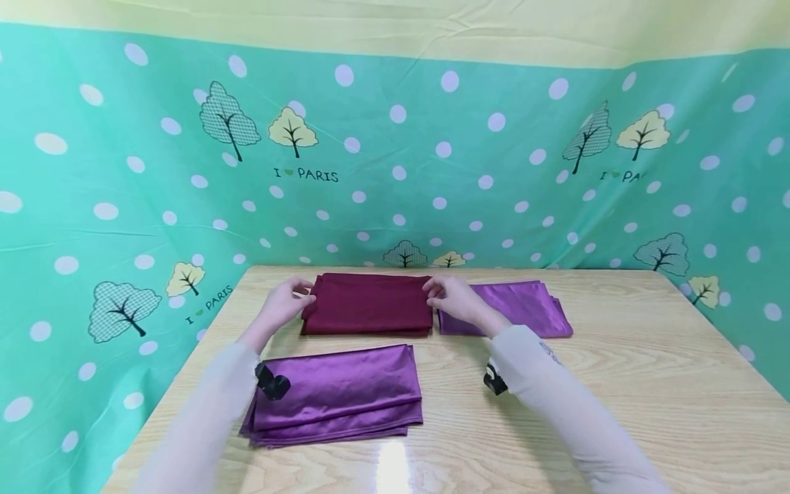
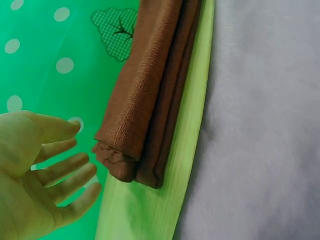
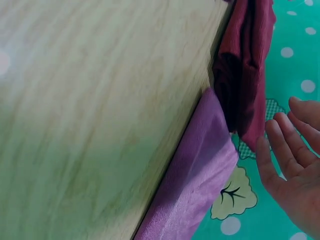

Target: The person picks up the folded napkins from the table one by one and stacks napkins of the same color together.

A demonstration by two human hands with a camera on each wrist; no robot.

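Observation:
A folded dark red cloth point(image 1: 370, 305) lies toward the back of the table. My left hand point(image 1: 281, 305) is at its left end, fingers loosely bent; in the left wrist view this hand point(image 2: 35, 175) is beside the layered end of the cloth point(image 2: 137, 100), nothing between its fingers. Over the right end of the same cloth is my right hand point(image 1: 457, 299). The right wrist view shows that hand point(image 3: 295, 162) with relaxed, spread fingers beside the cloth's thick folds point(image 3: 245, 65). A folded purple cloth point(image 1: 518, 312) lies just right of the red one, partly behind my right forearm.
Nearer me, a second folded purple cloth point(image 1: 339, 391) lies on the wooden table point(image 1: 629, 357), its left side overlapped by my left sleeve. A green dotted curtain point(image 1: 395, 158) hangs behind the table and along both sides.

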